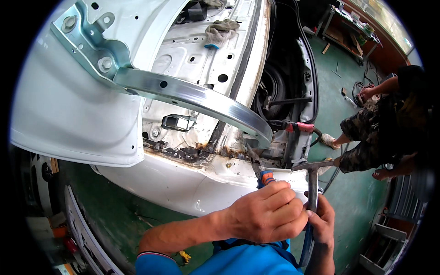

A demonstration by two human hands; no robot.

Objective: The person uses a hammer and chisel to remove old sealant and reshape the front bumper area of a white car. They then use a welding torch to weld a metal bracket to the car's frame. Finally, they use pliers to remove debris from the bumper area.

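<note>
My left hand (270, 211) is closed around the blue-and-orange handles of a pair of pliers (265, 176). The pliers' jaws reach to the scorched seam of the white car body (183, 183), just below the end of a curved bare-metal bar (206, 101). What the jaws grip, if anything, is too small to tell. Beside it, my right hand (324, 220) wraps round the shaft of a hammer (313, 183). The hammer stands head up, and its blue grip runs down past my hand. Part of my right hand is hidden behind the hammer and my left hand.
A red-handled tool (300, 127) with a dark hose lies at the black-lined opening. Work gloves (220, 33) and a dark-framed rectangular object (178, 122) rest on the body. At right another person in camouflage trousers (360, 151) stands on the green floor (362, 201), near cables and a cart (348, 34).
</note>
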